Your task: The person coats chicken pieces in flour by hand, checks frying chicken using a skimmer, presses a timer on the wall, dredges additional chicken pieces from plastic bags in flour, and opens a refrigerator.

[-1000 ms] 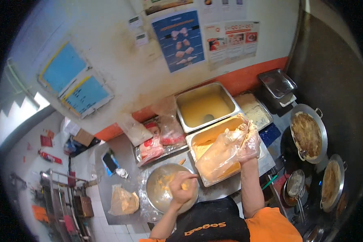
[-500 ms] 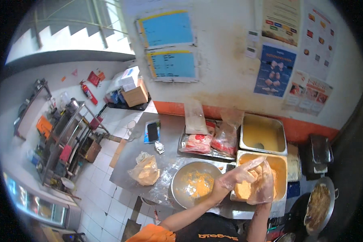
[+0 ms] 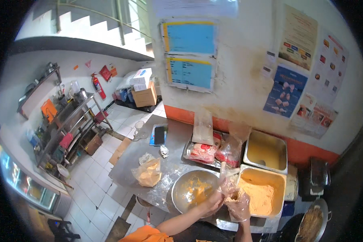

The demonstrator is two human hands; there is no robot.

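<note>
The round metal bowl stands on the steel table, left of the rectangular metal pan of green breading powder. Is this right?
Not quite: the powder in the rectangular metal pan is orange, not green, as the head view shows. The round metal bowl does stand on the steel table, left of that pan.

The round metal bowl [image 3: 192, 189] at lower centre was silver, dusted orange-yellow inside. The square pan [image 3: 262, 195] to its right held orange breading; the pan [image 3: 266, 151] above it, pale yellow batter. The bench [image 3: 177, 141] was grey steel. The wall band [image 3: 306, 151] was orange, and the fire extinguisher [image 3: 97, 85] at upper left red.
</note>
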